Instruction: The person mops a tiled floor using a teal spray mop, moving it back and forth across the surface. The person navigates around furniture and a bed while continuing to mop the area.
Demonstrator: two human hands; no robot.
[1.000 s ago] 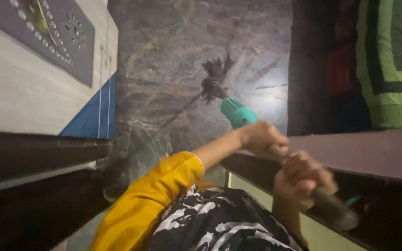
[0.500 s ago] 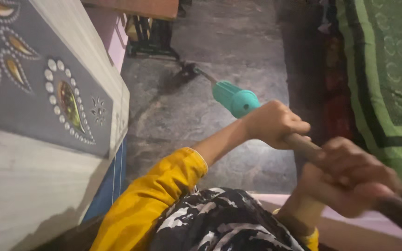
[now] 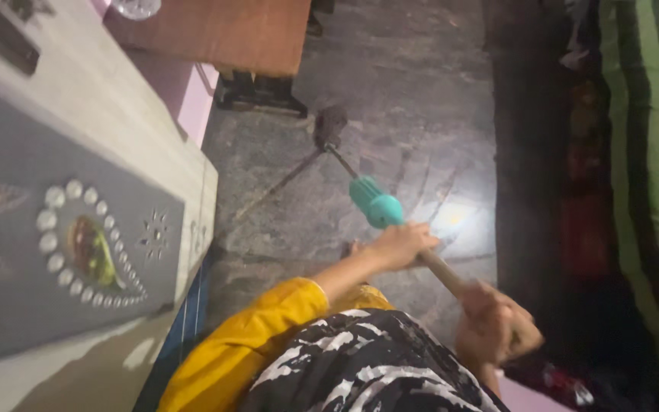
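Both your hands hold one long stick. Your left hand (image 3: 402,246) is wrapped tight round it, just below the green grip (image 3: 375,206). Your right hand (image 3: 497,324) is shut round the stick (image 3: 442,269) too, lower down and closer to your body. Two hands spread apart like this give you a firm hold on a long tool, so you can push its far end about without it wobbling.

That stick is a mop. It slants away from you, and its dark head (image 3: 330,126) sits down on the grey stone floor (image 3: 413,91), well out in front. A thin rod joins the head to the green part. The mop head is a bit blurry, so you can't tell just how its strands lie.

On your left stands a big cabinet (image 3: 78,229) with a grey front and shiny bead shapes. It is close to your yellow sleeve (image 3: 257,339). Past it is a brown table (image 3: 223,34), and a dark stand (image 3: 261,93) sits on the floor under its edge, quite near the mop head. On your right is a green striped blanket (image 3: 650,152), with a dark gap beside it. So the bare floor is a narrow lane between these things.
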